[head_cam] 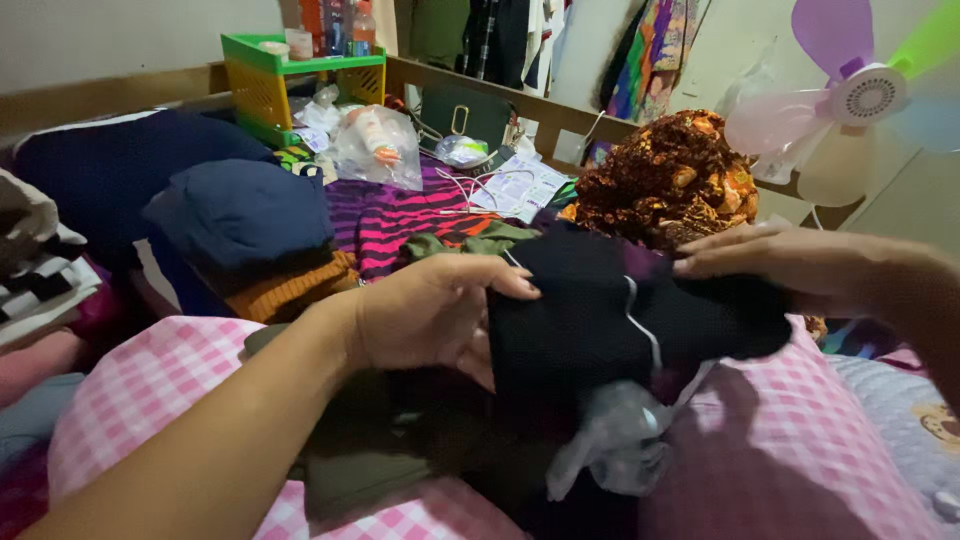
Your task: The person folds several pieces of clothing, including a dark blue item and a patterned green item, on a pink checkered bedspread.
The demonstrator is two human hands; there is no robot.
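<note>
My left hand [430, 312] grips the left edge of a black garment [610, 310] with a thin white cord, held over a pink checked cloth [160, 380]. My right hand [790, 262] lies flat on the garment's upper right edge, fingers pointing left. A grey piece of fabric [610, 450] hangs beneath the black garment. A dark olive garment [370, 450] lies under my left wrist.
A folded pile with navy and orange clothes [250, 235] lies at left. A brown patterned bundle [670, 180] sits behind the garment. A green and yellow crate [290, 85], a plastic bag [375, 145], papers [520, 188] and a pastel fan [860, 95] stand farther back.
</note>
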